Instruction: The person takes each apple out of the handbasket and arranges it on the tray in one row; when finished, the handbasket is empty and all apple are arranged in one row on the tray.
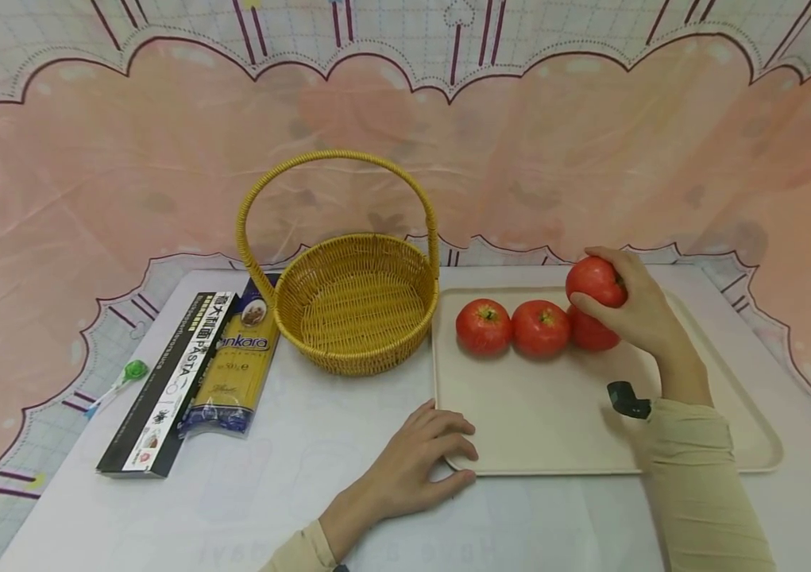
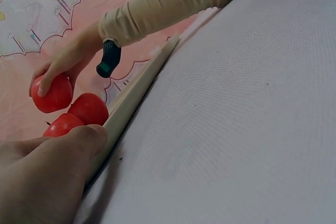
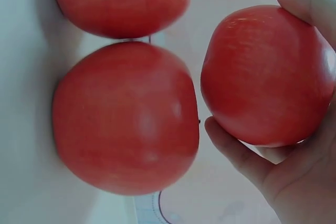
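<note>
In the head view my right hand (image 1: 639,311) grips a red apple (image 1: 593,280), fingers and thumb around its sides. It is raised above another apple (image 1: 592,332) that it partly hides. Two more apples, a middle one (image 1: 541,328) and a left one (image 1: 484,326), sit in the same row on the beige tray (image 1: 534,425). The right wrist view shows a gap between the held apple (image 3: 268,74) and the apple (image 3: 126,119) beside it. My left hand (image 1: 415,465) rests at the tray's front left corner, fingers loosely spread and touching the rim.
A yellow wicker basket (image 1: 355,361) with a tall handle stands left of the tray. Farther left lie a yellow pasta packet (image 1: 233,373), a black and white pasta box (image 1: 169,381) and a green lollipop (image 1: 136,369). A patterned cloth (image 1: 376,119) hangs behind the table.
</note>
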A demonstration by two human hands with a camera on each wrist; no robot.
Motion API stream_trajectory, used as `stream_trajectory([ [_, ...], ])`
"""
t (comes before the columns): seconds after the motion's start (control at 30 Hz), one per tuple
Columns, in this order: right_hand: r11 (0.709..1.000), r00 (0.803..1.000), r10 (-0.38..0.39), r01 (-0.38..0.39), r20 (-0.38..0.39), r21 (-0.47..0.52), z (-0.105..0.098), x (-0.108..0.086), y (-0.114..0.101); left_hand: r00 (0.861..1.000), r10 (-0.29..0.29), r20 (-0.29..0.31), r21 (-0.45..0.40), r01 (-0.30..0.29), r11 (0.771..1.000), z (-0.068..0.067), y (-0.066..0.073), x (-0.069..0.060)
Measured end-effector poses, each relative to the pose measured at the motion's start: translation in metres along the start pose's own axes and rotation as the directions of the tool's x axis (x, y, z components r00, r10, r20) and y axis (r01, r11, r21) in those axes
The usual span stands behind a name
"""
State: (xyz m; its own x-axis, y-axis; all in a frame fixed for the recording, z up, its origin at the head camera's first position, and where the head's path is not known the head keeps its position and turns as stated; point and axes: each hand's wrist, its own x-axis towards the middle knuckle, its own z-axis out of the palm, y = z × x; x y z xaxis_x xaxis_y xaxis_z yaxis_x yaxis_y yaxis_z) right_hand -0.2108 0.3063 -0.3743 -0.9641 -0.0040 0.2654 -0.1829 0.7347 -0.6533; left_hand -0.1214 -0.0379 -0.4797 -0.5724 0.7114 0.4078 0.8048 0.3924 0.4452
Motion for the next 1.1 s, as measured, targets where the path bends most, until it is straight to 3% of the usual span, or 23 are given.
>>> stream_trajectory([
  [0.57,0.994,0.994,0.106,-0.106,0.030,-0.002,-0.016,-0.004,0.011,1.000,-0.007,0.009,-0.001,0.007,1.000,0.000,-0.001,0.000],
  [1.1,0.993,0.993,0.117,-0.117,-0.021,0.013,-0.024,-0.007,0.025,1.000,-0.002,0.004,-0.013,0.003,1.000,0.001,-0.001,0.000],
])
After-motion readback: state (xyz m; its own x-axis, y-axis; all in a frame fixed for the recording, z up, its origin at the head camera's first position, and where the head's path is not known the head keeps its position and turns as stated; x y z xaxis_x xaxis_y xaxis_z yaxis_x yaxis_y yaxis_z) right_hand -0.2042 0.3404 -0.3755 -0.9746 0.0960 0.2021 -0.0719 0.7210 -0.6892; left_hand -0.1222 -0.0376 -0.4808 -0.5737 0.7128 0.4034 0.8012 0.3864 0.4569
